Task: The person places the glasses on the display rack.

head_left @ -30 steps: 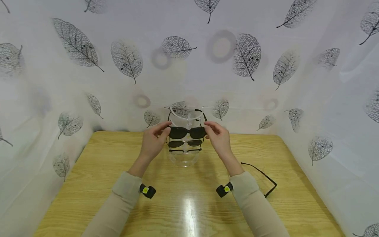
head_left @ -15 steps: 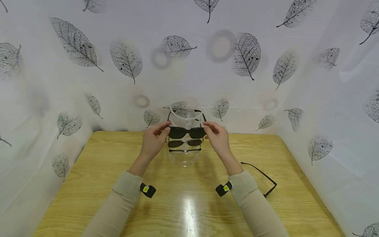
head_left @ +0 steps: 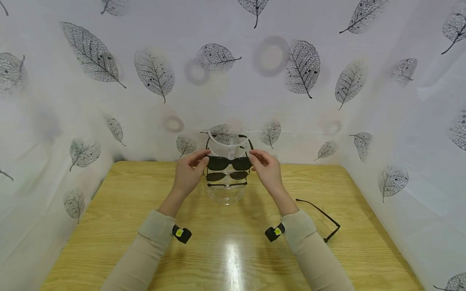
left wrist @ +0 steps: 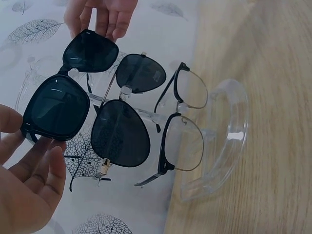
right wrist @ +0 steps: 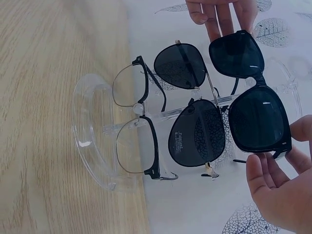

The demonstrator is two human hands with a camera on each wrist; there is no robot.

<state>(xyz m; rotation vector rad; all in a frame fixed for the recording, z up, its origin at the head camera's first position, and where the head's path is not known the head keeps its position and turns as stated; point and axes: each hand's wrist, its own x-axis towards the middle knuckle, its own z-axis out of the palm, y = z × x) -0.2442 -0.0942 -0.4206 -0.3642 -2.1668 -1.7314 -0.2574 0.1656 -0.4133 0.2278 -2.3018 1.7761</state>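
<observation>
Black thick-framed sunglasses [head_left: 218,163] sit at the upper part of a clear plastic display stand [head_left: 226,202], lenses facing me. My left hand [head_left: 187,173] pinches their left end by the hinge, and my right hand [head_left: 268,171] pinches the right end, thumbs and fingers around the temples. Just below them on the stand hang thin-framed sunglasses with dark lenses [left wrist: 122,134]. Lower still are half-rim clear-lens glasses [right wrist: 151,146]. In both wrist views the black sunglasses lie slightly tilted against the stand's upright; whether they rest fully on its support I cannot tell.
Another pair of black-framed glasses [head_left: 329,220] lies on the wooden table [head_left: 145,190] at the right, partly hidden by my right forearm. A white curtain with leaf prints [head_left: 233,97] closes off the back and sides.
Hardly anything differs: both hands keep their hold on the black sunglasses, and the right hand has shifted very slightly left.
</observation>
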